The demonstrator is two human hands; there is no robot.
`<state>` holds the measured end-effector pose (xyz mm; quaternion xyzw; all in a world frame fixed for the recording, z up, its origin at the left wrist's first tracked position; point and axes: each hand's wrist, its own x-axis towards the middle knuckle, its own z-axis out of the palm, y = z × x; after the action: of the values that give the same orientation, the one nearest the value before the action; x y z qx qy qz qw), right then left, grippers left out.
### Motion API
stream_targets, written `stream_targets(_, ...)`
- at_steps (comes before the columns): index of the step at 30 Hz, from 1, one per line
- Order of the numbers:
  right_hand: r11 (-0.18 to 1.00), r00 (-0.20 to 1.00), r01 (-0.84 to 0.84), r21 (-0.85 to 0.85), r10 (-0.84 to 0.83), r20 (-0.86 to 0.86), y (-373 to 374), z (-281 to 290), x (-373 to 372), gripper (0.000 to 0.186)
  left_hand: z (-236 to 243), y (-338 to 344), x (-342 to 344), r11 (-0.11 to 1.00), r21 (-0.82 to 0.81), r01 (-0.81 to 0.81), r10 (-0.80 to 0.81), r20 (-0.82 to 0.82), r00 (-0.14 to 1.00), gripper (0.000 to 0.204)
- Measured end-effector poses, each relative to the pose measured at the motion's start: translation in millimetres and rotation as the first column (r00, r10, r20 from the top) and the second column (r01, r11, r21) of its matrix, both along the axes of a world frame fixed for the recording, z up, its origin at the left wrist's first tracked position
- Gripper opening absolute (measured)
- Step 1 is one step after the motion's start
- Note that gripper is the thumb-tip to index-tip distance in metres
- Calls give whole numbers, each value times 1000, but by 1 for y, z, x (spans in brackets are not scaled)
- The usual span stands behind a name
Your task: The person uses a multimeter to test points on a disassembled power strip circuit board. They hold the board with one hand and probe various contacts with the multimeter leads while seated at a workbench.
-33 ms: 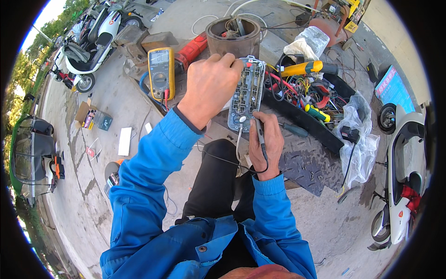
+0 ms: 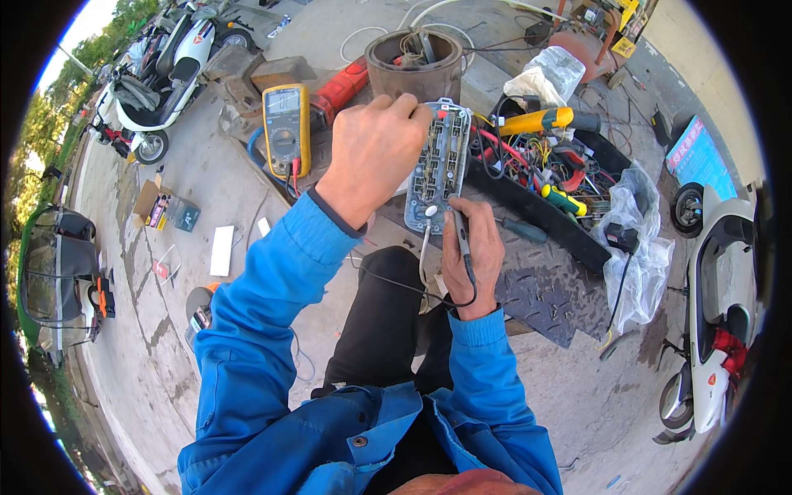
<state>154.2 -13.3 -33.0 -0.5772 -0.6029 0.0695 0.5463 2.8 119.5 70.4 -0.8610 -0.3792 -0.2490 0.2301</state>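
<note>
Blue sleeves [image 2: 256, 305] converge on a circuit board [image 2: 437, 169] in a grey housing, in front of the worker's knees and just beside the left edge of a black tray [image 2: 577, 245] heaped with tools and wires on the concrete ground [image 2: 586, 396]. The work appears to be partway along: the board already lies bare, and a yellow multimeter [image 2: 286, 132], its display lit, has a red lead [image 2: 295, 167] plugged in. Probing seems unfinished, and the components are not yet covered. The left hand [image 2: 375, 157] arches palm-down over the board's upper left edge, wrist bent inward, its fingers curled out of sight; whether they are clamped on anything cannot be told. The right hand [image 2: 478, 256] comes up from below, thumb and fingers pinched on a dark test probe [image 2: 464, 239] tilted toward the board's lower right corner, contact at the tip too small to confirm
</note>
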Motion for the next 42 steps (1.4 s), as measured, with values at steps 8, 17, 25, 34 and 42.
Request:
stream_targets(8,1000,1000,-3,14,3,-20,0,-2,0,23,4,0,-12,998,-14,-59,60,28,998,27)
stream_targets(17,1000,1000,-3,-6,3,-18,-1,-1,-1,24,5,2,-11,999,-32,-41,41,-19,999,27)
stream_targets(25,1000,1000,-9,-14,8,-23,-1,-1,-1,24,4,4,-9,997,-21,-70,69,-46,997,25)
stream_targets(34,1000,999,-16,4,17,-44,-1,-1,-1,23,10,-9,-25,994,-49,-101,100,-13,995,27)
stream_targets(42,1000,1000,-10,11,10,-11,-2,1,-2,23,3,-16,-26,993,-64,-97,97,-3,995,27)
